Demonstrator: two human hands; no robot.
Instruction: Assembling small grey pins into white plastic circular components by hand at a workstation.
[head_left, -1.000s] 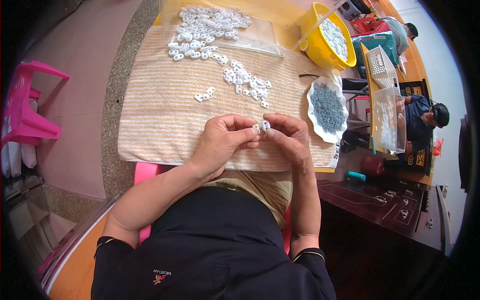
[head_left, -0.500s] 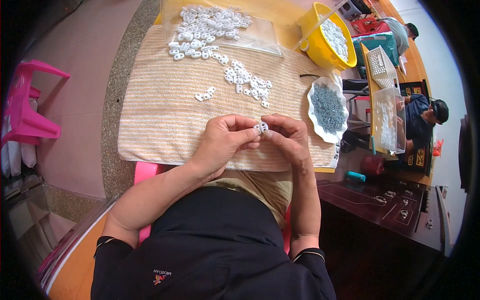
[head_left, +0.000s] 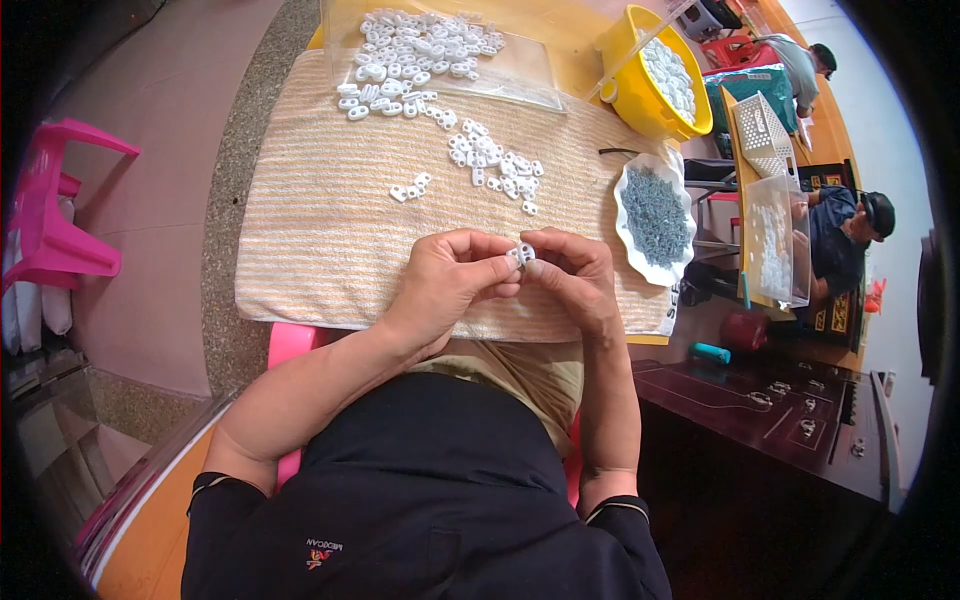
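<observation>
Above the striped towel (head_left: 320,230), pinching two small white pieces (head_left: 528,253) together between the fingers of left hand (head_left: 452,272) and right hand (head_left: 572,278); right piece's long axis running roughly away from the body, left's mostly hidden. Also counting one yellow basket (head_left: 627,90), one white dish (head_left: 658,273); unable to count heaped loose pieces (head_left: 430,42).

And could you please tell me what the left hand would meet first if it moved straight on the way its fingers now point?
Most likely the right hand: the left hand points across toward it, with small white parts pinched between the two. Exact depth is hard to judge.
</observation>
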